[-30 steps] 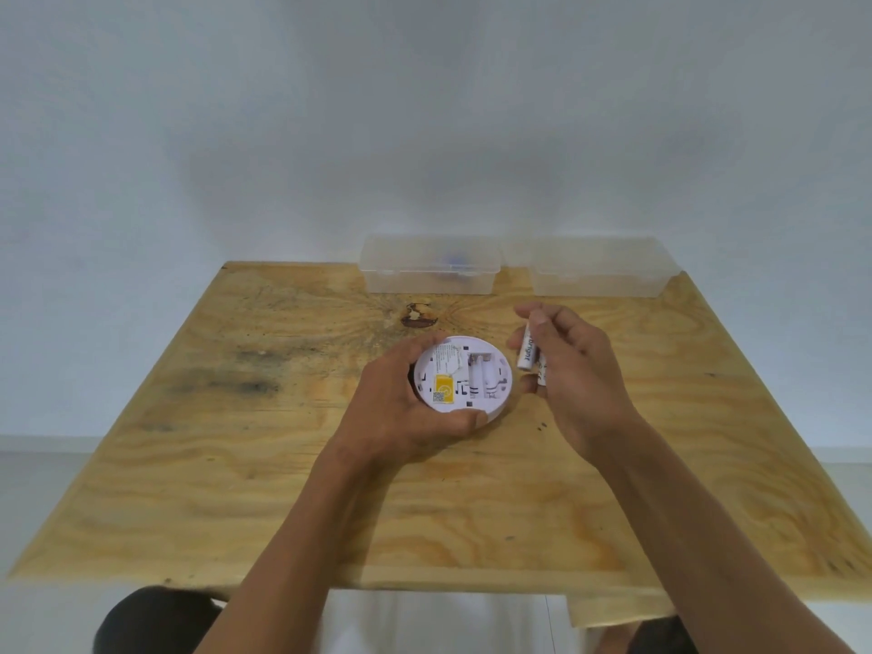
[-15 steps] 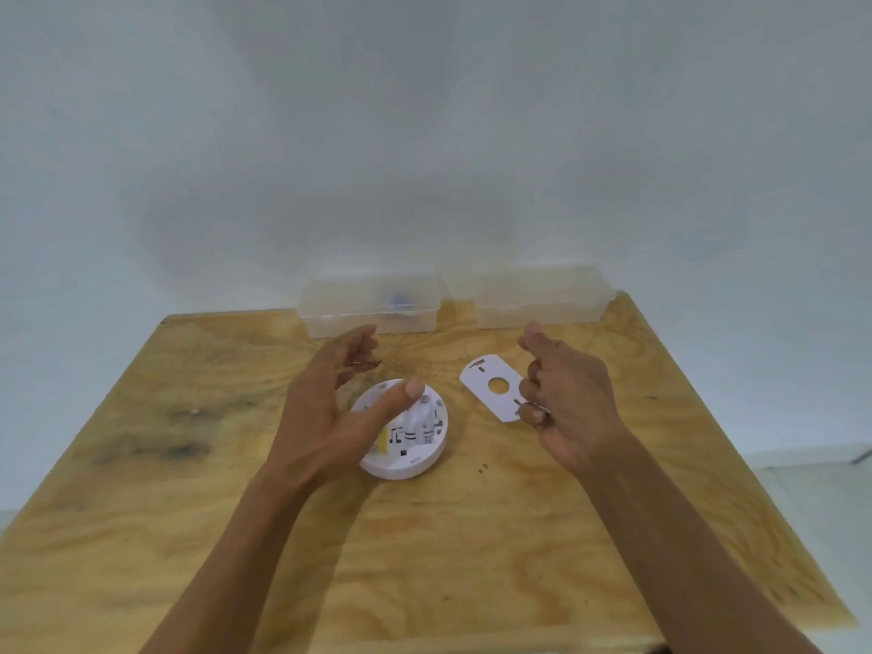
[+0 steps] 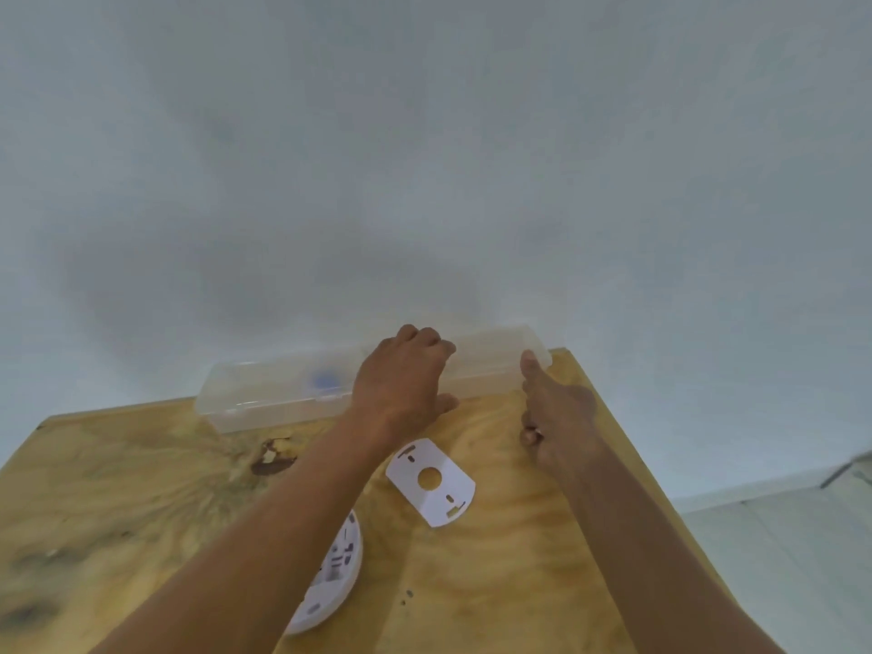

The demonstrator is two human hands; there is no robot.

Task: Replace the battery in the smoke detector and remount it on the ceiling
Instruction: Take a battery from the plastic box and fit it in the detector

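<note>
Smoke detector [image 3: 330,582] lies on plywood table [image 3: 495,582].

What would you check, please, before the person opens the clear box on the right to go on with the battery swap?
1. Left hand placed on the right clear box: ok, it rests on the lid.
2. Right hand free to help: not ok, its lower fingers are curled round something small; the index finger touches the box end.
3. Box lid state: cannot tell, blurred.
4. Smoke detector safely parked: ok, lying open side up on the table.
5. Cover plate out of the way: ok, flat between the arms.
6. Batteries fitted: cannot tell, the arm hides the bay.
</note>
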